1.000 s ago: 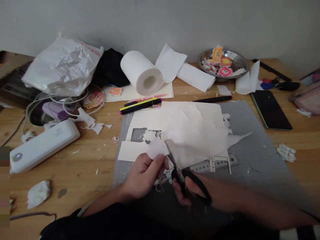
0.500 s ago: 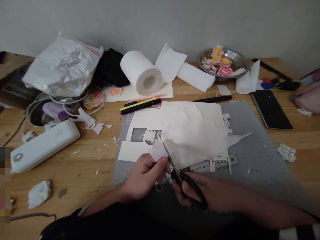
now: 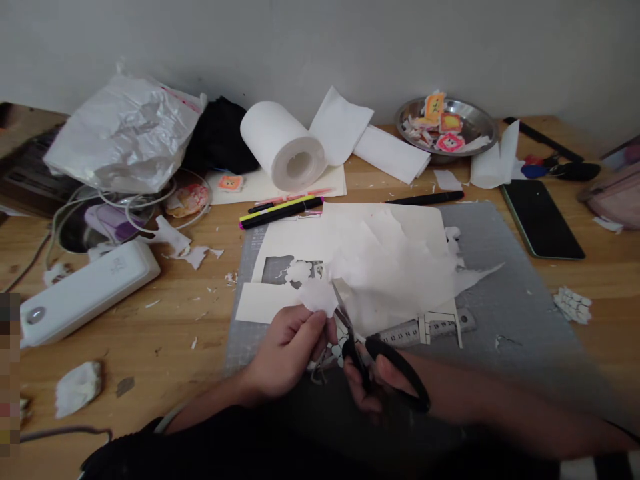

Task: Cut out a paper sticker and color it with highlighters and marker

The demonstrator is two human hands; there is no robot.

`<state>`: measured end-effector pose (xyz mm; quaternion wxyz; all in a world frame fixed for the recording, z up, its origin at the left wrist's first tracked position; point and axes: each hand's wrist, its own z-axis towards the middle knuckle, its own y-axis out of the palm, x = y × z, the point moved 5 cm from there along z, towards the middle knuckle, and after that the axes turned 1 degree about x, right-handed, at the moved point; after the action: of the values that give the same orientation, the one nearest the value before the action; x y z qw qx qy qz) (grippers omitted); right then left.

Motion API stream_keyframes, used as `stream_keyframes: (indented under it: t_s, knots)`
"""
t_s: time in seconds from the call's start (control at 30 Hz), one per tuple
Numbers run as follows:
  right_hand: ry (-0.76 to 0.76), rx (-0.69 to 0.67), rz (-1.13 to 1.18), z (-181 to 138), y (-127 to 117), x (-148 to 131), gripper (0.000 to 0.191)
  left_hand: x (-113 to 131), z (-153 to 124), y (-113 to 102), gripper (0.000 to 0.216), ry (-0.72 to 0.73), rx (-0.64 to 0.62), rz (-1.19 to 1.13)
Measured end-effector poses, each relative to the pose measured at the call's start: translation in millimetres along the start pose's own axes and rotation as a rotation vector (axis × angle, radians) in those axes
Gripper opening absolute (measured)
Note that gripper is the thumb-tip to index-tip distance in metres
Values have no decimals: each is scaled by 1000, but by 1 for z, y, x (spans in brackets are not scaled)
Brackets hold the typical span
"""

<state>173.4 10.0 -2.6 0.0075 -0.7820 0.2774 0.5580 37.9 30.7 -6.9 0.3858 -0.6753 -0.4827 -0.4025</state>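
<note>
My left hand (image 3: 293,347) pinches a small piece of white paper (image 3: 318,295) between thumb and fingers. Black-handled scissors (image 3: 395,363) are in my right hand (image 3: 400,380), with fingers through the handle loops. Their blades are parted and reach up to the right edge of the paper piece. Behind lies a crumpled white sheet (image 3: 400,267) on a cream card (image 3: 300,235) with cut-out openings. A steel ruler (image 3: 400,333) lies partly under the paper, just beyond my right hand. Below the blades, small white cut shapes (image 3: 337,347) are partly hidden by my hands.
A grey cutting mat (image 3: 510,293) lies under the work. Markers (image 3: 283,212), a tissue roll (image 3: 283,147) and a metal bowl (image 3: 487,127) of coloured cut-outs stand behind. A phone (image 3: 543,219) lies right; a white power bank (image 3: 93,290) and plastic bag (image 3: 125,133) are left.
The scissors have opened wider, their handles spreading apart and shifting slightly right and down. The paper piece in my left hand has turned and sits a little differently.
</note>
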Motion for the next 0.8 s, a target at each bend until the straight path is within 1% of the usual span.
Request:
stream_keyframes:
  t_s: [0.13,0.27,0.43,0.53,0.63,0.8]
  knots:
    - [57,12,-13,1,0,-5,65,-1,0,2,37,-6,-35,11]
    - [132,51,71,1,0,-4,64,1,0,3,38,-26,-64,25]
    - [169,91,85,1,2,1,58,-1,1,2,37,-49,-50,-8]
    - [177,90,77,1,2,1,56,-3,1,0,35,-31,-4,-39]
    - [165,82,51,1,2,-1,58,-4,1,-1,34,-30,28,-59]
    - [96,44,-51,-1,0,-2,61,-5,1,-1,37,-57,40,-84]
